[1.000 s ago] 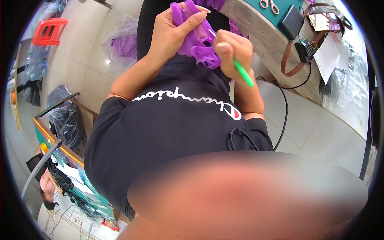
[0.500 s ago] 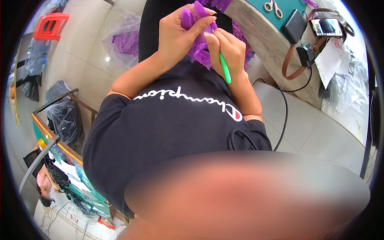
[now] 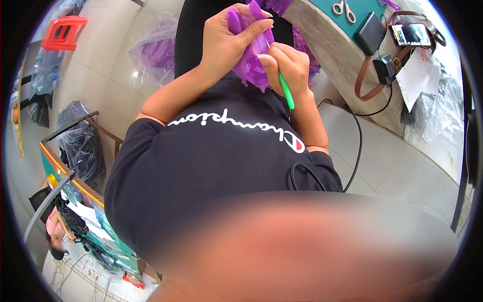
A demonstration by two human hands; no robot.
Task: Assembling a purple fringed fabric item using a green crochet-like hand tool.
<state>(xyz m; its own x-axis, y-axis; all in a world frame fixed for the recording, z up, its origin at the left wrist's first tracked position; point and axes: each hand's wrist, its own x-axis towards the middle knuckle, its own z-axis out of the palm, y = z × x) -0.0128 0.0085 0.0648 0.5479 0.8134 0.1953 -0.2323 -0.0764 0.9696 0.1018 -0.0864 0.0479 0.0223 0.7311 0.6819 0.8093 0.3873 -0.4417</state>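
Note:
My left hand [image 3: 224,43] grips a bright purple, rubbery-looking moulded piece [image 3: 249,70], thumb pressed over its top and fingers behind. The piece has rounded lobes at its upper end and a ragged, frilly lower part hanging above my lap. My right hand [image 3: 291,65] is closed around a slim tool with a green handle [image 3: 286,92], whose handle end points down toward my body. The tool's working end lies by the purple piece, near my left thumb, too small to make out. Both hands are close together, almost touching.
A clear plastic bag of purple pieces [image 3: 160,54] sits on the floor to the left. More purple pieces [image 3: 303,48] lie right of my lap. On the table at right are scissors [image 3: 344,11], a black box [image 3: 371,33] and a phone [image 3: 411,34]. A red stool [image 3: 63,33] stands far left.
The purple piece has turned slightly in my left hand. My right hand and the green-handled tool have shifted a little downward, and the handle sits slightly further right.

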